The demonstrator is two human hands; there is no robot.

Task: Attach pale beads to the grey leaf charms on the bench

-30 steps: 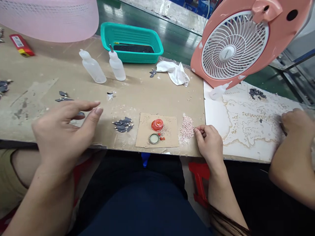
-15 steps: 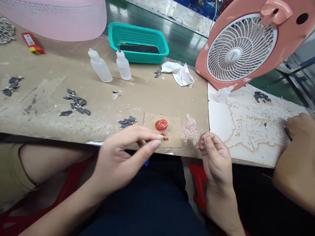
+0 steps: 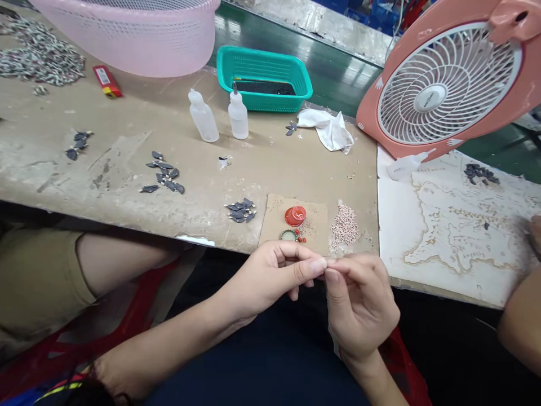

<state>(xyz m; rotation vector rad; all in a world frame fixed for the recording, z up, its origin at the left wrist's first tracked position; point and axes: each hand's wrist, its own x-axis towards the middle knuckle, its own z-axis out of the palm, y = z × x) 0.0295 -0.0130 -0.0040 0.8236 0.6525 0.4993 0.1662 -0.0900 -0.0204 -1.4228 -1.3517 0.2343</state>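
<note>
On a scuffed brown worktable [image 3: 270, 166], tiny pinkish beads [image 3: 345, 225] lie heaped just beside flat tan cardboard [image 3: 318, 217], seemingly for easy reach. The bare left hand [image 3: 276, 276] and bare right hand [image 3: 361, 307] meet, narrowly pinched, perhaps for steadiness; anything held is indiscernible.

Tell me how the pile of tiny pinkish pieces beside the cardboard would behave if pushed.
The pile of pinkish pieces would likely spread, since its edges are loosely scattered. Each piece is probably light, being so tiny.

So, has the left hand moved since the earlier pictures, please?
Yes, the left hand moved right, from left of the cardboard to its near edge.
</note>
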